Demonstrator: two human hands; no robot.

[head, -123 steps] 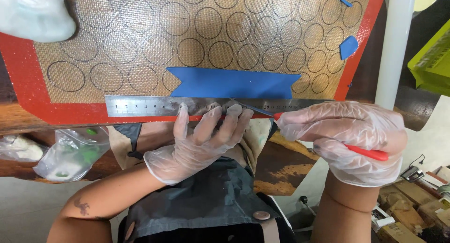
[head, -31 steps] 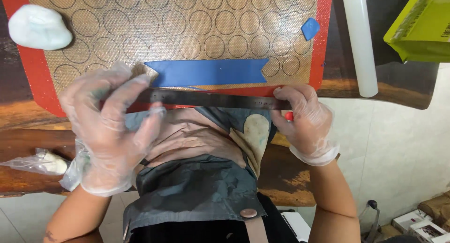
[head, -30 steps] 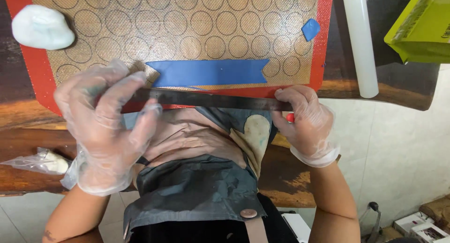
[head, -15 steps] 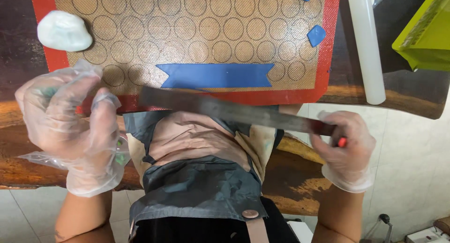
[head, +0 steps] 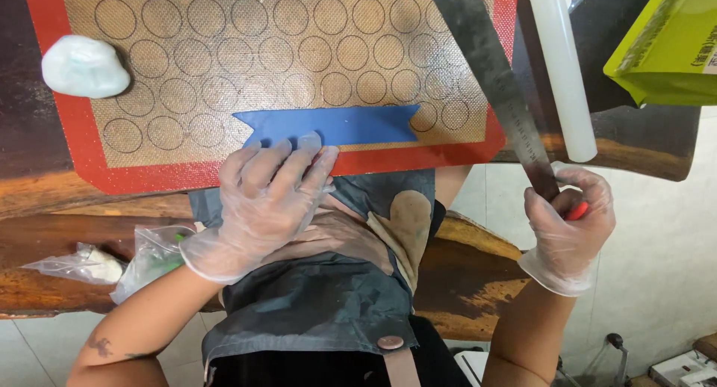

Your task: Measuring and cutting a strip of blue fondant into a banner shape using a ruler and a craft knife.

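A flat blue strip [head: 328, 123] with notched ends lies on a brown baking mat [head: 284, 58] with printed circles and a red border. My left hand [head: 261, 200], in a clear glove, rests at the mat's near edge, fingertips touching the strip's left end. My right hand [head: 567, 223], also gloved, grips the near end of a long metal ruler [head: 493, 73] together with a red-handled tool [head: 576, 210]. The ruler slants up and away over the mat's right edge.
A pale lump of dough [head: 84, 66] sits on the mat's left border. A white rolling pin [head: 564, 66] lies right of the mat, beside a yellow-green bag [head: 665, 51]. Clear plastic bags [head: 127, 256] lie on the wooden table [head: 97, 208] at the near left.
The ruler, earlier held level by both hands just below the blue strip, has swung off to the right in my right hand. My left hand let go and came down at the strip's left end.
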